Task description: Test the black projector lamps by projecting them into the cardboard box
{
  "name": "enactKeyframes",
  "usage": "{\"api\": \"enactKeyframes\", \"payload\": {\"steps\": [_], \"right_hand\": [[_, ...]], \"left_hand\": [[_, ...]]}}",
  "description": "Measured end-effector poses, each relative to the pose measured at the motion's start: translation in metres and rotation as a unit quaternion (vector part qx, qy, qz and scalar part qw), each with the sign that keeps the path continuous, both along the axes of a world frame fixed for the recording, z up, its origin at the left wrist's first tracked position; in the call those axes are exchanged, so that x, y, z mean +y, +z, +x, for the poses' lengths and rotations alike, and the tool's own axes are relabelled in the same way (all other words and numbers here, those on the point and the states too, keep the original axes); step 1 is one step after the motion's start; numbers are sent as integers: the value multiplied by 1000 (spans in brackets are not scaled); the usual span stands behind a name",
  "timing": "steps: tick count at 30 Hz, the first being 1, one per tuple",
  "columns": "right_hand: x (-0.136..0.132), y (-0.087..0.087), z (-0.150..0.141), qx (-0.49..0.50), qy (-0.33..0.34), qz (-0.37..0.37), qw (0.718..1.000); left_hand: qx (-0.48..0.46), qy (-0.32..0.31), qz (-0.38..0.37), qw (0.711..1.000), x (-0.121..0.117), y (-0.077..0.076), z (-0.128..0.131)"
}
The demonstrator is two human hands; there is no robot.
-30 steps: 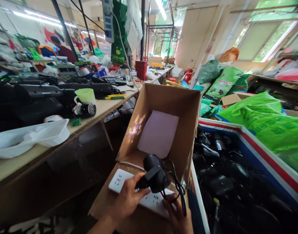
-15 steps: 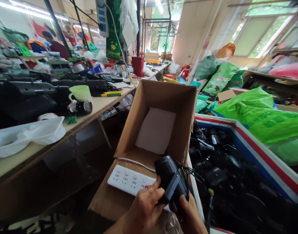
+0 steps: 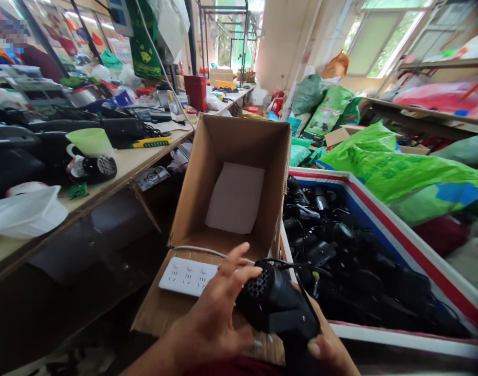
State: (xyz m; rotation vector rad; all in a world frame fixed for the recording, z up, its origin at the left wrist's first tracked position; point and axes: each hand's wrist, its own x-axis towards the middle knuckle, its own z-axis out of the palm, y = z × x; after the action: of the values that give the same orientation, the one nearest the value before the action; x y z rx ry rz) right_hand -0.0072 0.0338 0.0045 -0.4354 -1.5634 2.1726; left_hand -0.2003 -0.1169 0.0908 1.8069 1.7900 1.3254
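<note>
My right hand grips a black hair dryer by its handle, low in the view, with its grilled end turned toward me. My left hand is beside the dryer's body with fingers spread, fingertips touching or nearly touching it. A black cord loops over the dryer. Just beyond my hands a white power strip lies on the front flap of an open cardboard box, which has a white sheet inside.
A red, white and blue bin full of black hair dryers stands at the right, green sacks behind it. A cluttered wooden workbench runs along the left with a green cup and white bag. A person sits far left.
The dryer has moved right and toward me, off the power strip. My left hand let go of it and spread its fingers. The view has swung to the right.
</note>
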Motion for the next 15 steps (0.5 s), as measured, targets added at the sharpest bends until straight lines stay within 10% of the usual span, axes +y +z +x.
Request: {"api": "enactKeyframes", "payload": {"steps": [7, 15], "right_hand": [[9, 19, 25, -45, 82, -15, 996], [-4, 7, 86, -91, -20, -41, 995]], "left_hand": [[-93, -168, -66, 979, 16, -10, 6], [-203, -242, -121, 941, 42, -21, 26]]}}
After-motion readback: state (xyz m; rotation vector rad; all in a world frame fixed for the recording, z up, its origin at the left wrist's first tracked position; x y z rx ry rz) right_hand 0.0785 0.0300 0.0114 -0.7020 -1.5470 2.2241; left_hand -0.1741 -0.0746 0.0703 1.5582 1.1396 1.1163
